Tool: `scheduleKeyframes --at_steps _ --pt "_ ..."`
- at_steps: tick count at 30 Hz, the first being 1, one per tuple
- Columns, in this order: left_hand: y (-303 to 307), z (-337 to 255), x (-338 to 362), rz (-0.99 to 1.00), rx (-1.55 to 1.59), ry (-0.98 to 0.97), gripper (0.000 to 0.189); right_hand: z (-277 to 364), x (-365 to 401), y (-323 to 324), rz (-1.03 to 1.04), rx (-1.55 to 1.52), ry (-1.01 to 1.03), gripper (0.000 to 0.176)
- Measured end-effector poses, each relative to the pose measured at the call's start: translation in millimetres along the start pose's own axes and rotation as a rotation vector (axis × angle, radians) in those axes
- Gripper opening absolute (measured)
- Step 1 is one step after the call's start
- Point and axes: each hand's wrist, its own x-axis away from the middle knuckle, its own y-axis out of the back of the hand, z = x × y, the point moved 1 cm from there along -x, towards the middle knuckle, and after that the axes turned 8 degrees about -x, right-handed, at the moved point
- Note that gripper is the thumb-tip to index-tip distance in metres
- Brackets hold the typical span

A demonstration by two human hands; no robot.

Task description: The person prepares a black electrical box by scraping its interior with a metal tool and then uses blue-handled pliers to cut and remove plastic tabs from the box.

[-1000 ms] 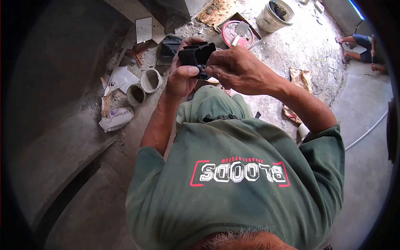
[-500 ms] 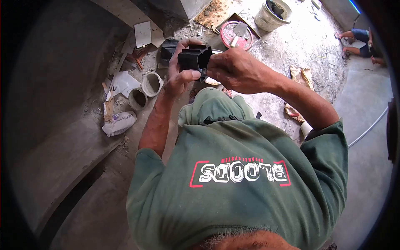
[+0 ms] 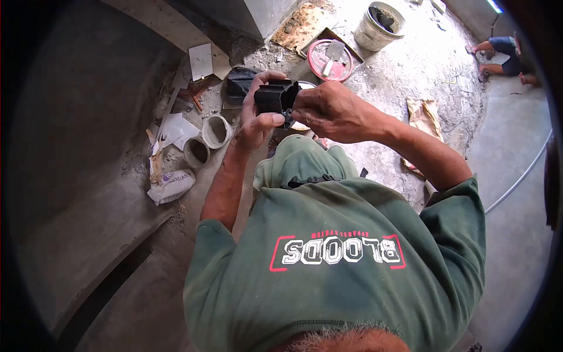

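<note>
A small black box-like piece (image 3: pixel 271 98) with an open side is held up in front of the green cap. My left hand (image 3: pixel 256 120) grips it from the left, fingers over its top and thumb along its lower edge. My right hand (image 3: pixel 328 111) is closed at the lower right edge of the piece, its fingertips pinched beside the opening. Whatever sits between those fingertips is too small to make out. Behind the hands, a white round container is mostly hidden.
A red lid (image 3: pixel 316 56) carries a trowel (image 3: pixel 332 56). Farther back stands a dirty bucket (image 3: pixel 378 29). At left lie two pipe-like rings (image 3: pixel 216 131), a bag (image 3: pixel 171 186) and scraps. A seated person's legs (image 3: pixel 498 56) show at upper right, near a hose (image 3: pixel 522 180).
The view has shifted slightly. Both hands keep their hold around the black piece, and the right fingertips remain by its lower right edge.
</note>
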Motion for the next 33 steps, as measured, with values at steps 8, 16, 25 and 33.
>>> scheduleKeyframes --at_steps 8,16,25,33 --pt "-7 0 6 -0.029 0.033 0.06 0.079 -3 4 -3 -0.007 0.002 0.017 0.021" --pt "-17 4 12 -0.038 0.24 0.104 0.077 -2 7 -6 -0.015 -0.026 -0.047 0.023" --pt "-10 7 17 -0.019 -0.146 0.041 0.077 -12 13 -12 0.037 -0.08 -0.13 0.024" --pt "-6 16 22 0.013 -0.161 0.167 0.075 -24 17 -20 -0.026 0.169 0.257 0.016"
